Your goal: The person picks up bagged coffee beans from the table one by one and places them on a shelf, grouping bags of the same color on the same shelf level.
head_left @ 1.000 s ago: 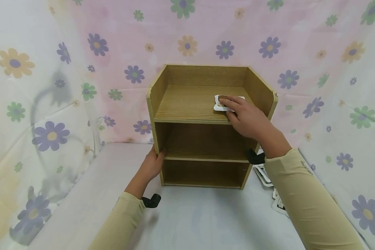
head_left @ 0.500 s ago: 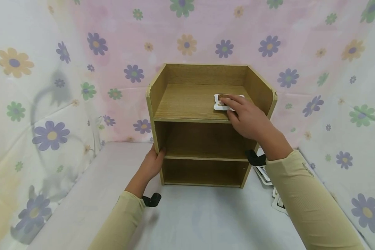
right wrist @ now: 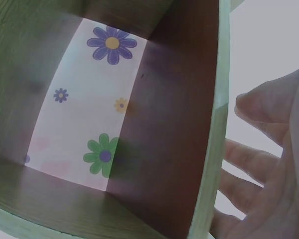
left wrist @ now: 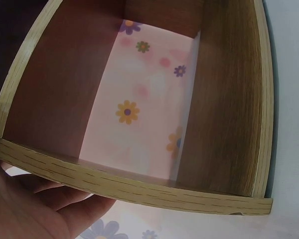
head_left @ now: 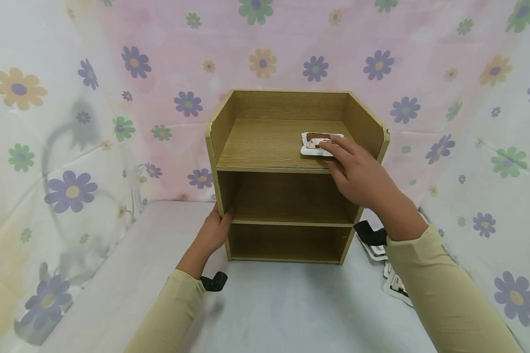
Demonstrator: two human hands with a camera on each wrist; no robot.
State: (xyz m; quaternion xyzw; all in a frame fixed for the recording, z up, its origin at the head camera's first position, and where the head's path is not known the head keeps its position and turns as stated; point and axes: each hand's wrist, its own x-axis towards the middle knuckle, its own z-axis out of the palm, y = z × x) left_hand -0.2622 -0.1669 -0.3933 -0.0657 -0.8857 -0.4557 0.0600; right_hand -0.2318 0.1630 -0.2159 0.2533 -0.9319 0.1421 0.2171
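Now the right hand, its grip loose and released, draws slightly back over the printed card, which seems to lie steadily on the wooden rack's top shelf, while the left hand grasps the rack's left side.

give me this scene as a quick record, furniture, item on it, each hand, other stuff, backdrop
furniture: wooden shelf unit, upright on a white surface
item: small white-and-brown packet, lying on the top shelf, right of centre
left hand: left hand grips the unit's left side
right hand: right hand, fingertips over the packet's right part; contact unclear
other stuff: flat white-edged pieces right of the unit, partly hidden by the right sleeve
backdrop: flower-print cloth
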